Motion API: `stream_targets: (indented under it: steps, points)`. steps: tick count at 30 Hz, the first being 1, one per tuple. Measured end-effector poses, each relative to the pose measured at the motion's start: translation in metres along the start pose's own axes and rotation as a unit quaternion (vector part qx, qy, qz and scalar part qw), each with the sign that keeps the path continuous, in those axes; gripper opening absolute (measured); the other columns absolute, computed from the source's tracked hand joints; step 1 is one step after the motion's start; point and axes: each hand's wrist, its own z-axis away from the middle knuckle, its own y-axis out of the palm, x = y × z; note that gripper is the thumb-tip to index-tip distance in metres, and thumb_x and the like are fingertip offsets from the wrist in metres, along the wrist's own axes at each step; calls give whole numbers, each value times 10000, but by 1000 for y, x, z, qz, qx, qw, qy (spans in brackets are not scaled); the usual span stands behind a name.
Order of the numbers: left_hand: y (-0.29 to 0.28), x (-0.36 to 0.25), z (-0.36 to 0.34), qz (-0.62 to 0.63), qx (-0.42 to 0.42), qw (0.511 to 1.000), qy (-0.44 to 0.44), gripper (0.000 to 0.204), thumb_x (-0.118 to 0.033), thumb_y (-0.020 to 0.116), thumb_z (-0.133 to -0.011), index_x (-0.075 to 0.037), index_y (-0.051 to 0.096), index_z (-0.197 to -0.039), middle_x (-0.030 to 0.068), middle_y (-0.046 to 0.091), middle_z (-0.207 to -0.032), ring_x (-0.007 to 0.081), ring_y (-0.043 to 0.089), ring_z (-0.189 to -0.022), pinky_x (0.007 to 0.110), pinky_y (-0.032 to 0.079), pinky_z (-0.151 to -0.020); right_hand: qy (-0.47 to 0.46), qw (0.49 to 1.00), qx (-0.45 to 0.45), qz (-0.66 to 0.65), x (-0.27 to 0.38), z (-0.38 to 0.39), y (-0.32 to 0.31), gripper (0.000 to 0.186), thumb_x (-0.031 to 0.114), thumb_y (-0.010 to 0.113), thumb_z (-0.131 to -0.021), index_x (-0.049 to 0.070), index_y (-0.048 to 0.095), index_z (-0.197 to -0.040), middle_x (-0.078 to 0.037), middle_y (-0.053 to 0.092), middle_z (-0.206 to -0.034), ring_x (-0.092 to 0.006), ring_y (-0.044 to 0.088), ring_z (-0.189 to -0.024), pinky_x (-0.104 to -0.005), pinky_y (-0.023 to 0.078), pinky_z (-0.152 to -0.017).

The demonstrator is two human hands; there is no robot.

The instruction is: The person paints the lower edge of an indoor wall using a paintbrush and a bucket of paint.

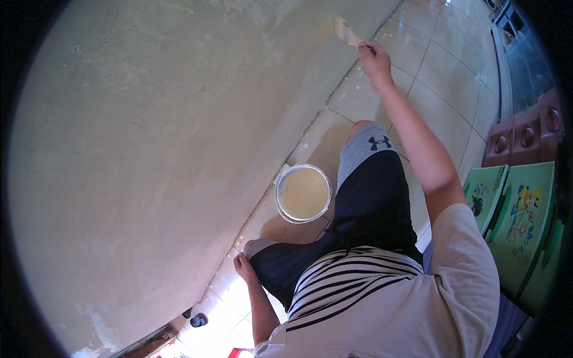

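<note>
My right hand (pixel 375 59) is stretched out to the far right, closed round the handle of a paintbrush (pixel 346 31). The brush's pale bristles are against the lower part of the wall (pixel 149 149), near where it meets the floor. Down by my left knee is my left hand (pixel 243 267), its fingers curled in beside the hem of my shorts; whether anything is in them is too small to tell. Between my knees and the wall stands an open white bucket (pixel 278 203) with cream-coloured paint (pixel 304 192) in it.
Pale floor tiles (pixel 447 77) run along the wall, with paint drips on them. Green plastic drawers (pixel 518 209) with cartoon pictures stand close on my right, beyond them brown drawers (pixel 514 140). A small dark object (pixel 199 320) lies near the wall at lower left.
</note>
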Motion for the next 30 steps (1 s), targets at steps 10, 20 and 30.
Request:
stream_targets:
  steps: [10, 20, 30]
  points:
    - [3, -10, 8, -15, -13, 1000, 9, 276, -261, 580, -946, 11, 622, -957, 53, 612, -831, 129, 553, -776, 266, 454, -737, -31, 962, 244, 120, 38, 172, 19, 229, 214, 613, -937, -3, 620, -1009, -77, 629, -814, -121, 561, -731, -274, 462, -666]
    - [5, -11, 7, -18, -32, 999, 25, 295, -278, 599, -936, 15, 631, -932, 62, 628, -804, 137, 565, -766, 276, 457, -740, -133, 667, 640, 357, 31, 247, 30, 206, 116, 542, -873, 6, 610, -1034, -198, 626, -1025, -355, 636, -959, -445, 507, -820]
    - [3, 2, 2, -36, -53, 998, 16, 287, -269, 595, -928, 13, 641, -911, 78, 636, -789, 150, 579, -753, 289, 466, -733, -229, 570, 665, 425, -55, 299, 74, 264, 51, 496, -847, -14, 611, -1076, -227, 573, -1149, -350, 626, -1011, -425, 524, -856]
